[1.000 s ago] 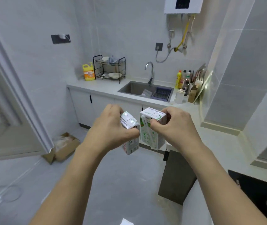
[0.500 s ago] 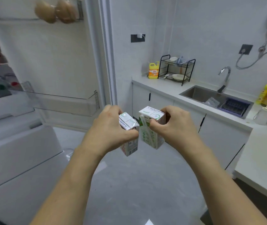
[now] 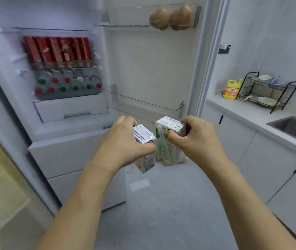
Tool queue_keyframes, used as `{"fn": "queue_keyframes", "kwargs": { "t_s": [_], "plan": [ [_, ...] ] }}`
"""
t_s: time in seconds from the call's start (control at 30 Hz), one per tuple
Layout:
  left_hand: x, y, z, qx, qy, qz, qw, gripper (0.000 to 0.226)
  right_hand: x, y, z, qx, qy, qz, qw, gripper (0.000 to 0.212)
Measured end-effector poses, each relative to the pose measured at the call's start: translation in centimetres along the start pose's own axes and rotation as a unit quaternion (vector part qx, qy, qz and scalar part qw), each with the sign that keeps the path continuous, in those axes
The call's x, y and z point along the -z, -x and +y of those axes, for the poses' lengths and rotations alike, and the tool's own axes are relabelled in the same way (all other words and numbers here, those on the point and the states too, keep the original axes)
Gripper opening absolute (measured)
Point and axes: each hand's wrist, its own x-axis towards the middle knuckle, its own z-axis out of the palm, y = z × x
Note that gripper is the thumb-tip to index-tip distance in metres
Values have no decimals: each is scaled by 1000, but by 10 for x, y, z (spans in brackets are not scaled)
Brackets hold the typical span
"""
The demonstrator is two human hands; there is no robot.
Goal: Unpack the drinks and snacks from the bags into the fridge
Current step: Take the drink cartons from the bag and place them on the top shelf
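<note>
Beside open fridge | red cans shelved | dish rack right

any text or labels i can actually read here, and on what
None reads clearly.
Carton in the left hand, the left carton: small print and a barcode, too small.
Right carton in the right hand: top print blurred.
Yellow detergent bottle: red label, illegible.
Red cans: blurred.

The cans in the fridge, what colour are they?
Red. The cans show in the head view, lined up on a fridge shelf.
</note>
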Motion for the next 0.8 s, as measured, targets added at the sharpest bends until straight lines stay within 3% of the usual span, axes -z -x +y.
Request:
{"fn": "queue_keyframes", "kwargs": {
  "t_s": [0.47, 0.8],
  "plan": [
    [97, 48, -76, 151, -66, 130, 978, 45, -90, -23, -117, 121, -130, -134, 975, 23],
    [137, 49, -101, 196, -89, 182, 959, 52, -121, -51, -165, 169, -160, -164, 959, 31]
  ]
}}
